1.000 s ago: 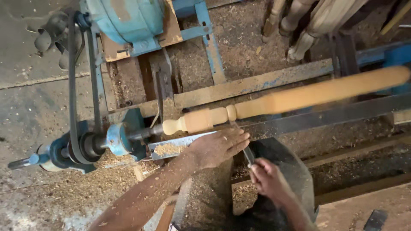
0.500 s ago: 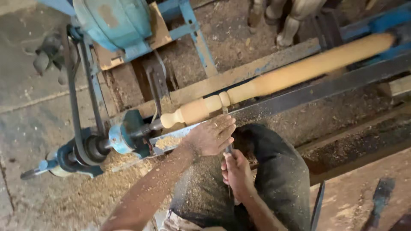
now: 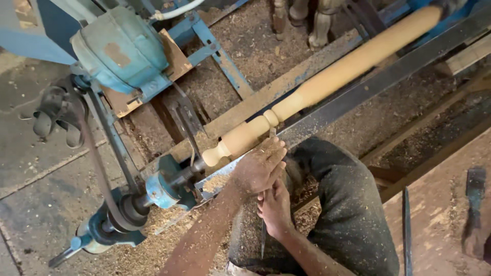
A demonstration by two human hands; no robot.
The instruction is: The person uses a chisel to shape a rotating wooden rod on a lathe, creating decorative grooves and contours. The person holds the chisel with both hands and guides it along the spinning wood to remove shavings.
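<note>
Two bare hands work close together at a wood lathe, just below the pale turned spindle (image 3: 327, 84) that runs from the lower left up to the upper right of the view. The left hand (image 3: 258, 166) lies palm down over the dark steel rest (image 3: 358, 97), dusted with sawdust, its fingers (image 3: 276, 151) pressed together and curled over the blade of a long chisel (image 3: 264, 232), pinning it near the bead cut into the wood. The right hand (image 3: 276, 207) sits just beneath and touching the left, its fingers wrapped tight around the tool's shaft, whose lower end pokes out below the wrist. The chisel's tip shows between the left hand and the spindle, meeting the wood right beside the rounded bead. At the spindle's left end a narrow knob joins the blue headstock (image 3: 163, 186), and a dark belt (image 3: 99, 163) loops from its pulley up toward a teal motor (image 3: 120, 48) mounted on a blue frame. Sawdust and shavings (image 3: 153, 235) cover the floor and the lathe bed. The person's dark, dust-speckled trouser leg (image 3: 348, 204) fills the lower middle. To the right, on a wooden bench (image 3: 440, 225), lie a thin metal rod (image 3: 407, 230) and another dark tool (image 3: 475, 209), well apart from both hands.
</note>
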